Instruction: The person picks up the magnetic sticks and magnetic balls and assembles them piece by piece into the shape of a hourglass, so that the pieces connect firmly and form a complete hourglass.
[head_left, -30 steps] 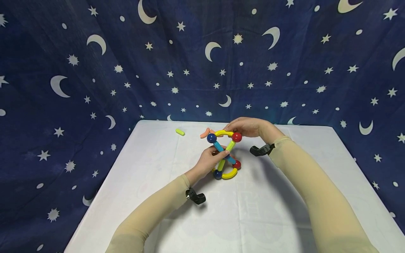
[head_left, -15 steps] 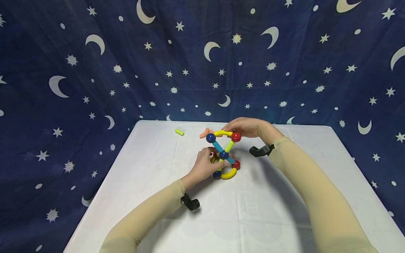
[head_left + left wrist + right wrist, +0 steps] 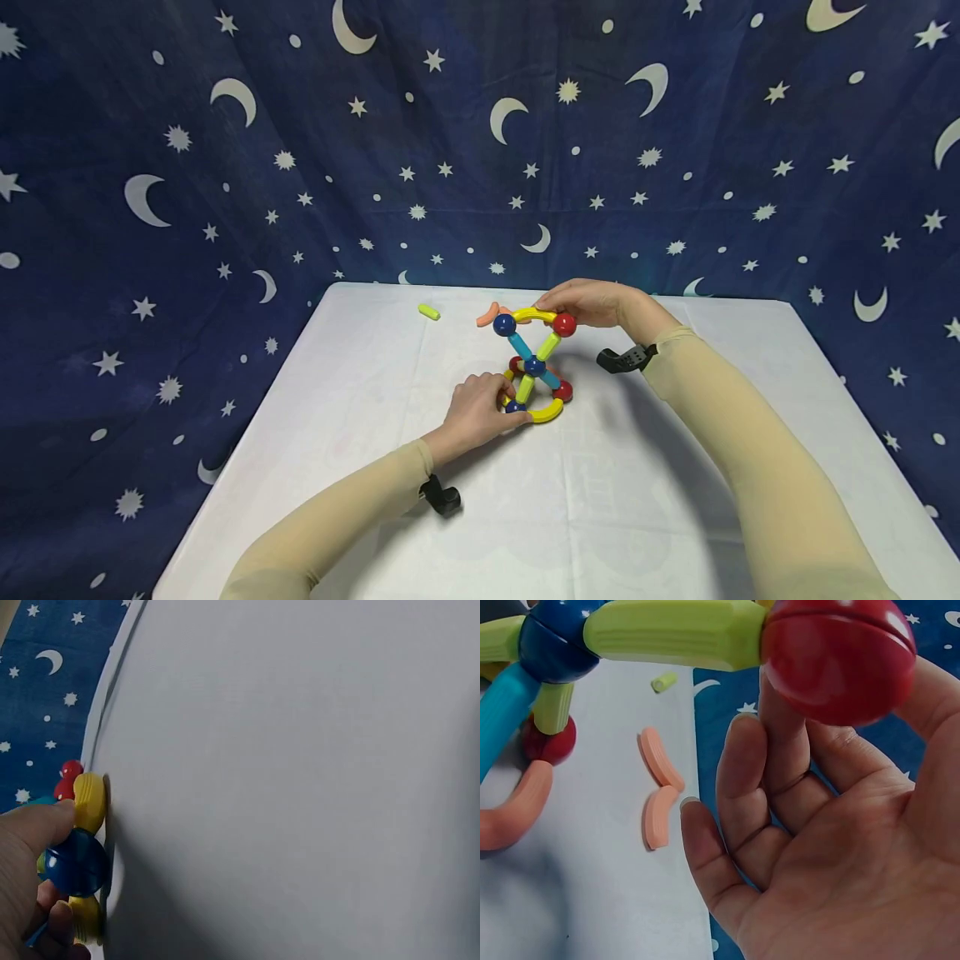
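A magnetic ball-and-stick model [image 3: 535, 366] stands on the white table, its green and blue sticks crossing at a blue ball. My left hand [image 3: 480, 411] grips it low down. In the left wrist view the thumb presses a yellow curved stick [image 3: 89, 801] and the fingers curl beside the lower blue ball [image 3: 77, 862]. At the top, my right hand [image 3: 588, 301] holds the model by the upper red ball [image 3: 840, 656] and the yellow curved stick [image 3: 534, 314] there. That ball hides part of the right fingers in the right wrist view.
Two loose orange curved sticks [image 3: 660, 757] lie on the table behind the model. A short green stick [image 3: 429, 312] lies further left near the back edge. A dark blue star-patterned cloth [image 3: 480, 167] hangs behind the table [image 3: 637, 500].
My left hand has let go near the middle blue ball and moved down to the model's lower blue ball. The right hand and the model have stayed in place.
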Motion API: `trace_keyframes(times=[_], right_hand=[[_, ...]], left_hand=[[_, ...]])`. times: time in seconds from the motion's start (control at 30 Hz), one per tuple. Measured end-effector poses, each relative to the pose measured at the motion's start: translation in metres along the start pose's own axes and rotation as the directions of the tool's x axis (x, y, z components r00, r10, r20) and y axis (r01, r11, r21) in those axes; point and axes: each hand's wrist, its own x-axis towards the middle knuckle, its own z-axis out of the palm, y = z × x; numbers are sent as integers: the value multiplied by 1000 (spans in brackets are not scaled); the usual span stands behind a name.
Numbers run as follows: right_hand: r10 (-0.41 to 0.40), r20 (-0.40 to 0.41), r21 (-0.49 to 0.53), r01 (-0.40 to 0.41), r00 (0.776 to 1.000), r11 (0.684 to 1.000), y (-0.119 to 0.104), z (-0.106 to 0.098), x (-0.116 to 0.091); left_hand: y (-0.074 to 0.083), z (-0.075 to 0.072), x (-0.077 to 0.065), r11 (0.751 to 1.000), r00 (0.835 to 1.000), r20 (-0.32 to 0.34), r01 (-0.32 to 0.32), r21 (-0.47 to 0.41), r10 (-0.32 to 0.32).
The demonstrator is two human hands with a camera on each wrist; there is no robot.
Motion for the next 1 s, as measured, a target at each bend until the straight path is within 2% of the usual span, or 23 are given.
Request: trace_keyframes(times=[0.13,0.33,0.5,0.8,1.0], right_hand=[[16,-13,-13,-16,1000,1000,2,0,-6],[43,-28,-30,-44,999,999,8,2,-22],[71,-48,37,-70,996,997,16,10,-36],[141,-119,245,-108,983,964,33,24,-65],[134,-149,289,-86,980,954,39,28,-78]], left_hand=[[-7,-5,-1,1000,1000,-10,7,-17,-7],[-27,-13,1,996,999,-35,25,-82,-28],[-37,-21,10,994,999,-44,14,-110,-18],[-34,-20,40,987,999,-16,-38,-155,36],[-28,-17,52,983,999,16,-46,-177,50]])
